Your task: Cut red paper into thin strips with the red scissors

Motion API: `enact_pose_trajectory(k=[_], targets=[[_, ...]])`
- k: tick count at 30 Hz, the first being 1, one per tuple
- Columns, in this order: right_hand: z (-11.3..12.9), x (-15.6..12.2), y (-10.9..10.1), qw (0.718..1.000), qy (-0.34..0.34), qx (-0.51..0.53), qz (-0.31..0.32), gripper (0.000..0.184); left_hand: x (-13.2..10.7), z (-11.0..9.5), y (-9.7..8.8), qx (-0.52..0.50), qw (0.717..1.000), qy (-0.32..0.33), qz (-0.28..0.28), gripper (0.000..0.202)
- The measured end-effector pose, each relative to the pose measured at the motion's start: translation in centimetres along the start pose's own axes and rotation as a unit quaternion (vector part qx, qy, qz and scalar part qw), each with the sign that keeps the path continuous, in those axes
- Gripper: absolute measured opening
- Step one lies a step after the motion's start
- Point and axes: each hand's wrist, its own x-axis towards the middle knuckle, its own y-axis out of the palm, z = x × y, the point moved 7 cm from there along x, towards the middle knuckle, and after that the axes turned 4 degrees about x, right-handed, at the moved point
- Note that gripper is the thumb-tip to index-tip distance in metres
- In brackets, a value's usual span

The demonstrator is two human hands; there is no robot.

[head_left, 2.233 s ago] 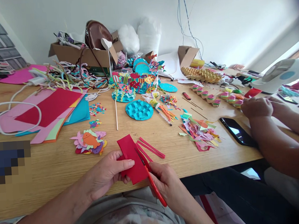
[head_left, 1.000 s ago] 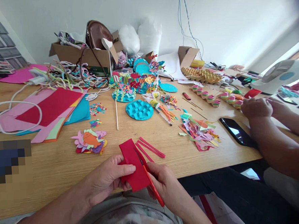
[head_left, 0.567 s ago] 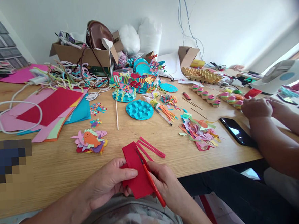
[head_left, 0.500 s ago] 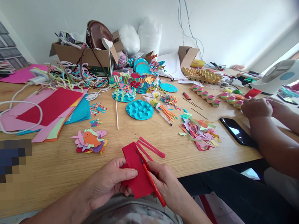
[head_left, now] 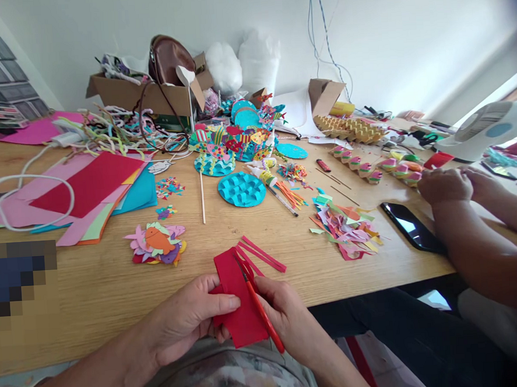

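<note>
My left hand (head_left: pixel 200 314) grips a piece of red paper (head_left: pixel 237 317) between thumb and fingers, above the table's front edge. My right hand (head_left: pixel 286 314) is closed around red-handled scissors (head_left: pixel 263 316), whose blades lie along the paper's right side. A narrow strip curls up beside the blades. Just beyond the paper, a few cut red strips (head_left: pixel 264 254) rest on the table. To the left sits a pile of paper fish (head_left: pixel 158 240) with an orange one on top. Part of the right hand's fingers is hidden behind the scissors and paper.
Coloured paper sheets (head_left: pixel 91 186) are stacked at the left. A blue wavy disc (head_left: pixel 241 190) lies mid-table, with paper scraps (head_left: pixel 346 226) and a phone (head_left: pixel 412 228) to the right. Another person's hands (head_left: pixel 446 188) work at the right. Cardboard boxes (head_left: pixel 148 101) stand at the back.
The scissors' blades have moved slightly along the red paper, and a strip now bends up at their right. The paper has shifted a little; both hands keep their hold.
</note>
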Motion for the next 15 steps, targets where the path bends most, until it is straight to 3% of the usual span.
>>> enact_pose_trajectory(k=[15], targets=[[-0.25, 0.06, 0.17, 0.999, 0.018, -0.045, 0.017, 0.036, -0.08, 0.06, 0.42, -0.002, 1.000, -0.005, 0.012, 0.025]])
